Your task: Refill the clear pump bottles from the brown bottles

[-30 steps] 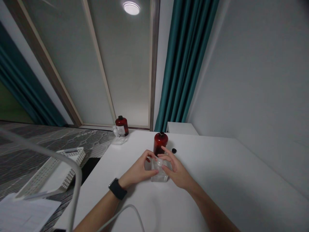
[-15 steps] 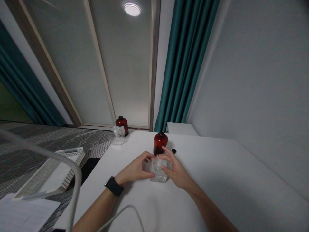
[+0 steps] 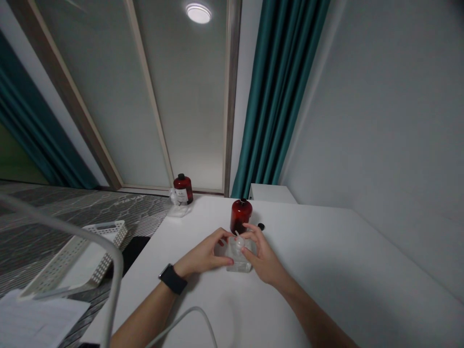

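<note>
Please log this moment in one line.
left hand: fingers at clear container; right hand: fingers at its top; nearer red bottle: upright behind; black cap: on table

A white table point(image 3: 308, 270) bears red bottles point(image 3: 239, 212), black cap point(image 3: 261, 226), clear container point(image 3: 237, 267).

Dim, round light point(image 3: 198, 13) glowing, soft shadows

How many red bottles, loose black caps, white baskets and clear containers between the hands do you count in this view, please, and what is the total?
Red bottles: 2
Loose black cap: 1
White basket: 1
Clear container: 1
Total: 5
</note>
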Available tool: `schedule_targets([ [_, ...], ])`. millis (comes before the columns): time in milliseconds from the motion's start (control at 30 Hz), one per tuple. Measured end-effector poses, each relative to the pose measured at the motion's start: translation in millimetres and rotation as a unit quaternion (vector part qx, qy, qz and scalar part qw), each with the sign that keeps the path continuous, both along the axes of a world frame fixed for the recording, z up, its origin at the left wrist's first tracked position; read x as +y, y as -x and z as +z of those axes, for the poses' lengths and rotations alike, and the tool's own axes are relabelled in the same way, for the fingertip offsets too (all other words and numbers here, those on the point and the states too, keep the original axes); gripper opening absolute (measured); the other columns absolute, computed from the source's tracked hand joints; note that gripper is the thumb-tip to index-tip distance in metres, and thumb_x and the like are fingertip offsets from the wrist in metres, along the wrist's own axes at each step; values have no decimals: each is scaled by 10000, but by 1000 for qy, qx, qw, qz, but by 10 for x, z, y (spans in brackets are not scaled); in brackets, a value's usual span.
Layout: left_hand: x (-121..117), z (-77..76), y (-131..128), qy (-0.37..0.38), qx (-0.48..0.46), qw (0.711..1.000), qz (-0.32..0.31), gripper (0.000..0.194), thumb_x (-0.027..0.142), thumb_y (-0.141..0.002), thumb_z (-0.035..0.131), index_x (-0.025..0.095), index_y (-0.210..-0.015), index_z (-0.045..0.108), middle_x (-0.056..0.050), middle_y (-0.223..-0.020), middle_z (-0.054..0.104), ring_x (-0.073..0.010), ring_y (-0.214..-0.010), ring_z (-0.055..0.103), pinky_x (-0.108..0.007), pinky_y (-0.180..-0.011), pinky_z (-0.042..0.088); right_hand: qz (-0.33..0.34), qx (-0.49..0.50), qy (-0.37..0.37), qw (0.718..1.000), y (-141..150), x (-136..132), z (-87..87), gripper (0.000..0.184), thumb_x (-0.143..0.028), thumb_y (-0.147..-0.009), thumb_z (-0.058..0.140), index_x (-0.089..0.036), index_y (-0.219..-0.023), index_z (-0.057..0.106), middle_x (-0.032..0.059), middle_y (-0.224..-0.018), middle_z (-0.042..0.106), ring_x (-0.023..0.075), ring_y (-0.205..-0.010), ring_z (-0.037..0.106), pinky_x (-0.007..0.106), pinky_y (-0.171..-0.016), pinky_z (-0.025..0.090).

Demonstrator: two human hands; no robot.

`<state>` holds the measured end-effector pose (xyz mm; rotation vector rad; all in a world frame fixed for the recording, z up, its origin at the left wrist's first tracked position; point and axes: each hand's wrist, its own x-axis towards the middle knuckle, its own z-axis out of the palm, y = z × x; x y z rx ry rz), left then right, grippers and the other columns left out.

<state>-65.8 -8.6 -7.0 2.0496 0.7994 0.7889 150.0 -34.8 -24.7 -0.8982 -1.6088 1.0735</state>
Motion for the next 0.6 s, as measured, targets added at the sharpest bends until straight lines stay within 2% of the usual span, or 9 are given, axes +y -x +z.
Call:
schedule_targets([
  [67, 8, -16, -1, 2, 2, 1000, 3, 502, 338, -764, 788, 194, -1194, 571, -82, -1155, 613, -242, -1018, 576, -389, -922, 468, -1, -6, 6, 1000, -36, 32, -27, 533, -277, -878, 617, -265, -1366, 403, 61, -1132, 615, 211, -1082, 586, 402, -985, 455],
  [167, 19, -36, -1, 7, 6, 1000, 7, 504, 330, -753, 791, 198, -1189, 575, -79, -1150, 609, -238, -1012, 574, -396, -925, 475, -7, -46, -2, 999, -91, 67, -39, 400, -310, -877, 638, -253, -1264, 554, 81, -1258, 586, 228, -1202, 538, 447, -1091, 384],
  [267, 20, -36, -3, 16, 9, 1000, 9, 510, 315, -750, 786, 202, -1197, 569, -77, -1160, 606, -236, -1014, 573, -407, -934, 476, 16, -74, -13, 997, -120, 76, -23, 317, -382, -906, 616, -248, -1192, 645, 87, -1311, 566, 237, -1262, 507, 465, -1139, 340],
  [433, 15, -24, -18, 20, -1, 1000, 8, 498, 289, -742, 790, 196, -1181, 575, -76, -1158, 610, -234, -1014, 572, -399, -934, 468, 27, -78, -14, 996, -104, 77, -9, 302, -415, -931, 582, -252, -1174, 653, 84, -1293, 562, 231, -1255, 505, 452, -1136, 347],
  [600, 12, -44, -18, 16, -10, 1000, 5, 503, 356, -756, 791, 190, -1173, 563, -78, -1136, 601, -234, -1002, 565, -380, -917, 466, -15, -96, -57, 994, -35, 42, -13, 208, -333, -931, 557, -231, -1097, 630, 86, -1208, 553, 236, -1199, 509, 433, -1089, 380],
])
